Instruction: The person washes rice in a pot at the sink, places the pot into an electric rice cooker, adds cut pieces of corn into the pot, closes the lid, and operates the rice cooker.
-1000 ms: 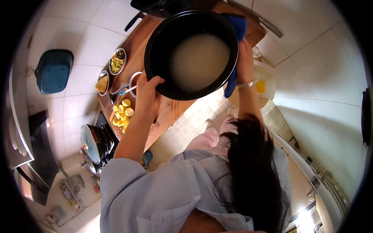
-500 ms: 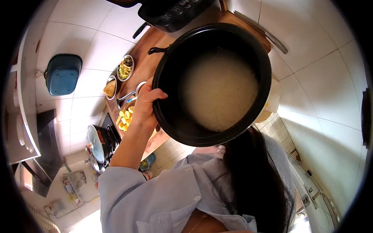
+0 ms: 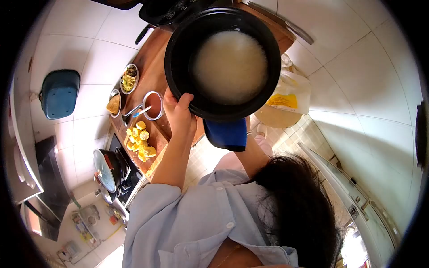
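Observation:
A black rice cooker inner pot [image 3: 178, 76] is held up over the counter's front edge, tilted toward me. Inside lies rice in cloudy water [image 3: 230, 67]. My left hand [image 3: 179, 109] is closed on the pot's left rim, thumb over the edge. A dark blue cloth with a black border [image 3: 227, 134] shows under the pot's near side. My right forearm [image 3: 254, 154] reaches up to this cloth. The right hand itself is hidden by the cloth and pot, so its fingers do not show. Behind the pot stands the black rice cooker [image 3: 172, 13], partly cut off by the frame.
On the wooden counter [image 3: 154, 53] are cut corn pieces [image 3: 140, 142], a white-rimmed pan [image 3: 154, 106], a bowl of chopped food [image 3: 129, 79] and a bowl with a brown piece [image 3: 114, 103]. A lidded wok [image 3: 105, 169] stands on the stove at left. A plastic bag [image 3: 292, 96] hangs at right.
The pot has moved away from me and slightly left, held by my left hand. My right forearm and the blue cloth have come into view beneath it.

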Available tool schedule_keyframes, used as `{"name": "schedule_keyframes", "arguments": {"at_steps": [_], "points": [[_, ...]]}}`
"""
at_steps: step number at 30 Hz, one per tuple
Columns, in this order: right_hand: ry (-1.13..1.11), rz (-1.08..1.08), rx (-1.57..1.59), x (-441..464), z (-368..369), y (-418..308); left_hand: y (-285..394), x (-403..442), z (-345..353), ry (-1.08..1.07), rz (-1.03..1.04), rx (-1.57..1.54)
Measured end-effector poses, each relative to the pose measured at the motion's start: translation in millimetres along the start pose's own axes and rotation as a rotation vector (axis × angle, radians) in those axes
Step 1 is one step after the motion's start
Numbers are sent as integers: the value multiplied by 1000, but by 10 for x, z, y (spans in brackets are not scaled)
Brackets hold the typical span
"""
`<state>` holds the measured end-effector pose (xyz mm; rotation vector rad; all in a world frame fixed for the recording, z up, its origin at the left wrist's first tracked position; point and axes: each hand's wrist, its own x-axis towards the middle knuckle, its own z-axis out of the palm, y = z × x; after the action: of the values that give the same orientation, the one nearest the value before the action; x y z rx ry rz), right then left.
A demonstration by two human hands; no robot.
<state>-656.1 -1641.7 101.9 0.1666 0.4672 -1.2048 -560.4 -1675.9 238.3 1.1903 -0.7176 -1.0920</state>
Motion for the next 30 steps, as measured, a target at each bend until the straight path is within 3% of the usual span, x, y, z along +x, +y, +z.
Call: {"name": "schedule_keyframes", "arguments": {"at_steps": [7,10,16,20,23,30], "points": [[297,-470,-47,84,-141,-423,-30,-152,-198,-32,-58,113],[276,-313,-136,-89,326,-949,80,-196,-265,-66,-124,129],[26,-72,-509,467,306,-1494,343,-272,-301,-49,-249,84],[21,15,-553,440,331,-1310,457,-207,-385,-76,-336,40],[82,27,-527,358,123,-1062,485,-205,-345,18,-381,-20],[293,17,-459,147,-455,-653,332,-100,-462,33,-250,-53]]}}
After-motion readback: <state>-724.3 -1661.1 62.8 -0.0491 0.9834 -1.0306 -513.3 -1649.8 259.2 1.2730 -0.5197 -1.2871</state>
